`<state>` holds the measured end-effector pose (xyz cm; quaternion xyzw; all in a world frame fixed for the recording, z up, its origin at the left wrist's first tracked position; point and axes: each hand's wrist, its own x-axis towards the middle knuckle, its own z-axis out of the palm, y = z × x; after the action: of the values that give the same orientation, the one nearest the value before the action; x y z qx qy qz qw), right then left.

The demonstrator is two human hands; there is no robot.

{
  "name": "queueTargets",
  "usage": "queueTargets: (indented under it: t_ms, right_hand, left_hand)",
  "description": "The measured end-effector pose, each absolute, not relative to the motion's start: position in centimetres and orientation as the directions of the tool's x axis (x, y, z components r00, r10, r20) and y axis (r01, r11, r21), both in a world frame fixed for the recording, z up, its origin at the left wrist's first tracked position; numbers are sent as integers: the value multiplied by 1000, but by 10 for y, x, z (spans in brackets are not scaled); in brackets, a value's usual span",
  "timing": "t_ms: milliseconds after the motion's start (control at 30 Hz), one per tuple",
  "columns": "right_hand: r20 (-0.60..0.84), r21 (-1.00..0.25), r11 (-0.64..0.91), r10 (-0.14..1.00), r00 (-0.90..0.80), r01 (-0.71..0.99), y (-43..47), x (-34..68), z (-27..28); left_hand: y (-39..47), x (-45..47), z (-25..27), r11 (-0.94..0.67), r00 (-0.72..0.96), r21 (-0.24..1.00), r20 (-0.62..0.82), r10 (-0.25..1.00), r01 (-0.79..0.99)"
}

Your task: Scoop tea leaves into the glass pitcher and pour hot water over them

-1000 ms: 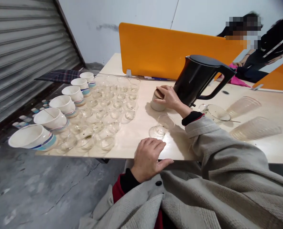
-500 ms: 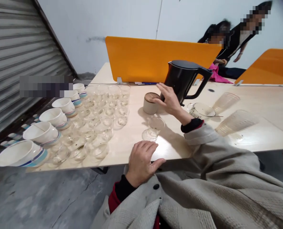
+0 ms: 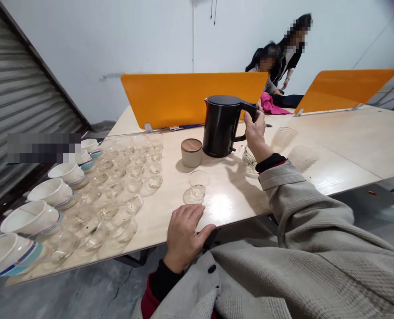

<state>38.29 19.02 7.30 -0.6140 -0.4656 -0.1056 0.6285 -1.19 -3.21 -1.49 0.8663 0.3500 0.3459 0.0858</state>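
Right of one canister one kettle is standing, my right hand gripping its handle; my left hand, loosely spread, empty, is resting nearer me; six white cups are lining the canister's left.

Your right grip hides part of the handle of the kettle; your cuff, some of the mug. At the bench's near left corner, your view crops a bowl. Specks in the cups are too small to identify.
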Motion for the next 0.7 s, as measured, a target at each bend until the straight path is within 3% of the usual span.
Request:
queueTargets:
  t_ms: [100, 333, 700]
  right_hand:
    - [685, -712, 255, 454, 570, 654, 187, 372, 78]
    - [505, -862, 435, 702, 503, 259, 155, 333, 98]
    - [577, -780, 560, 469, 669, 280, 128, 297, 92]
  left_hand:
    - [-32, -12, -14, -734, 517, 383, 531, 671, 560]
    - [-30, -13, -16, -746, 521, 373, 544, 658, 552]
    - [-30, -13, -14, -746, 514, 356, 556, 653, 563]
